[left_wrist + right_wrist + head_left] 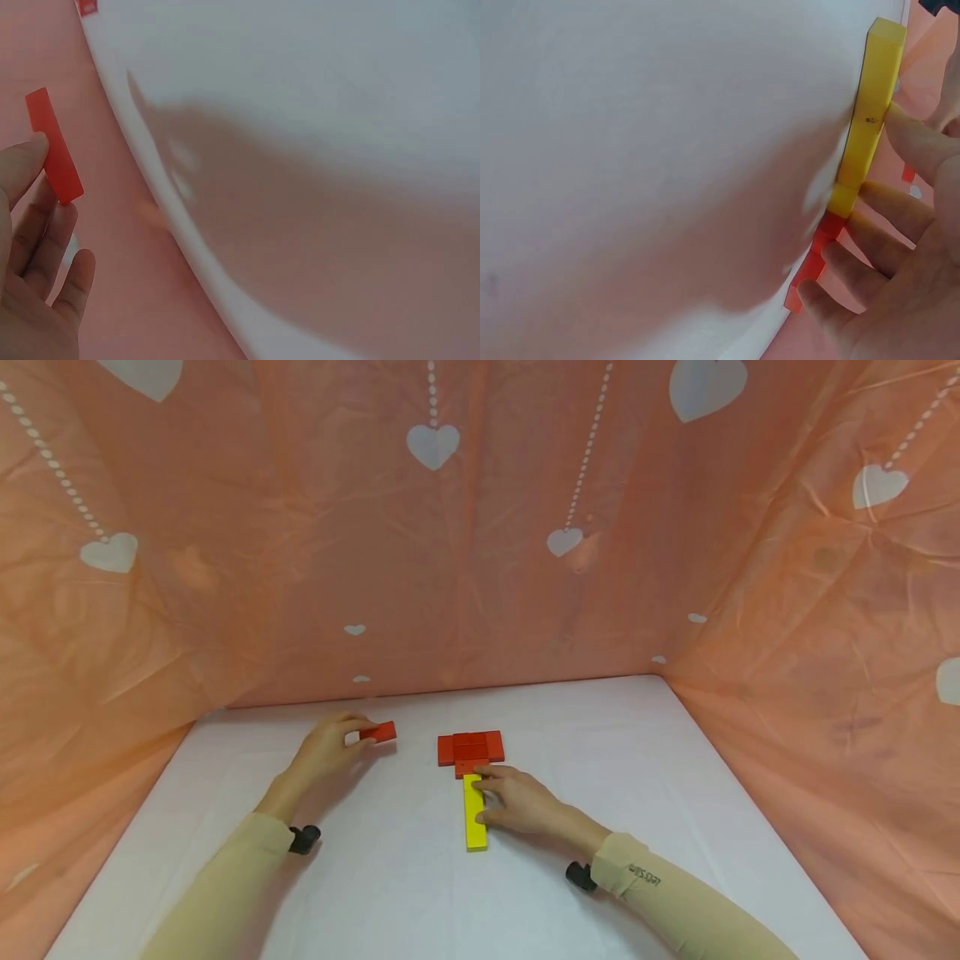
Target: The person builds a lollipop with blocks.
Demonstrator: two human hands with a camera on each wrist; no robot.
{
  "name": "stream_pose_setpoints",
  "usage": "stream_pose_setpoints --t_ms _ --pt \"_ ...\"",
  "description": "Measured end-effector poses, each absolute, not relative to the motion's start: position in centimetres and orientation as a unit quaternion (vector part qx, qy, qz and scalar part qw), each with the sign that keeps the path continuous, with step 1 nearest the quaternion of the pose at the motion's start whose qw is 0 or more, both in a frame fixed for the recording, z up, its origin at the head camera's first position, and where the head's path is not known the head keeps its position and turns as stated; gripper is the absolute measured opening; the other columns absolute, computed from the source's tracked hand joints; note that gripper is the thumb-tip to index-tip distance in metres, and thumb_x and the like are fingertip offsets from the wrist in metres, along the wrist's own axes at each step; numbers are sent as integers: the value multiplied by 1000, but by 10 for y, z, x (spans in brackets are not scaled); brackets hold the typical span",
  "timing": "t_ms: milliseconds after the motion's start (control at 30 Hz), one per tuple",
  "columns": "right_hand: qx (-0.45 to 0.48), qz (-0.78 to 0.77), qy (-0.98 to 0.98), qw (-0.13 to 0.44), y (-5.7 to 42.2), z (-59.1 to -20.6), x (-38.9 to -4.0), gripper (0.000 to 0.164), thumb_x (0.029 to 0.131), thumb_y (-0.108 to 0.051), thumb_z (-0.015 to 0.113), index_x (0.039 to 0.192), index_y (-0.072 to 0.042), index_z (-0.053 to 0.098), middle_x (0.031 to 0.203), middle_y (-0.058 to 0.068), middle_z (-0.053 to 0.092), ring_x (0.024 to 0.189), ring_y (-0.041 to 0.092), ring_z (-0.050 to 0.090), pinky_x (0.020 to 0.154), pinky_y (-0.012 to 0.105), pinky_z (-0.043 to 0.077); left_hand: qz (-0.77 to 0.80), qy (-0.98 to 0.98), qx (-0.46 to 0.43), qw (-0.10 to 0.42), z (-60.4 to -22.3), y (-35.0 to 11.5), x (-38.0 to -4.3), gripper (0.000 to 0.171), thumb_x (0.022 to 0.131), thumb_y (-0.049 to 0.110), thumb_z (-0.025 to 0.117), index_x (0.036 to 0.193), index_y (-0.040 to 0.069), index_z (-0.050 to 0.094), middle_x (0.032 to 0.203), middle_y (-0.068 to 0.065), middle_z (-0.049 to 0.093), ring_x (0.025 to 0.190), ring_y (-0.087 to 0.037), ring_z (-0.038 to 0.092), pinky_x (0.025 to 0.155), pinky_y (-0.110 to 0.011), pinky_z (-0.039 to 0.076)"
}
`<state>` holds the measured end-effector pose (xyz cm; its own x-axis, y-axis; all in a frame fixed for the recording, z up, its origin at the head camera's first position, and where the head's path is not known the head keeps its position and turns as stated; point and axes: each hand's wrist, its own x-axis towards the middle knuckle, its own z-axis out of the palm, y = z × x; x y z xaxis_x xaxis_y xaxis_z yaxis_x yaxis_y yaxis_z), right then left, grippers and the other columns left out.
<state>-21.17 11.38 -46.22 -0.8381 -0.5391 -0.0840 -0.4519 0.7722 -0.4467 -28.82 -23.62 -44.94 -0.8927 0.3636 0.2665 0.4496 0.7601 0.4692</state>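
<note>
My left hand (330, 750) pinches a small flat red block (385, 732) between thumb and fingers, left of the other blocks. The left wrist view shows that red block (56, 150) along its edge, with the remaining fingers spread below. At the middle of the table, several red blocks (446, 750) lie together in a T-like shape. A long yellow block (476, 831) runs from them toward me, with a short yellow piece (844, 199) at its far end. The fingers of my right hand (525, 802) rest, loosely extended, along the right side of the yellow and red blocks.
A white cloth-covered table (375, 877) lies under everything. Orange-pink sheeting (495, 602) with white hearts rises at the back and both sides. Black wrist cameras, one on the left wrist (304, 839) and one on the right wrist (581, 876), sit by the sleeves.
</note>
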Motion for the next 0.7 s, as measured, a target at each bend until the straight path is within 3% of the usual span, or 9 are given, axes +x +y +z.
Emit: stream_pose_setpoints --t_ms 700 --pt "-265 -197 938 106 112 -463 -215 54 96 -35 76 142 -10 65 160 7 47 145 30 45 116 50 42 -282 -923 -259 31 -458 -137 -326 29 97 17 75 124 7 75 125 -11 65 117 -33 62 106 -52 52"
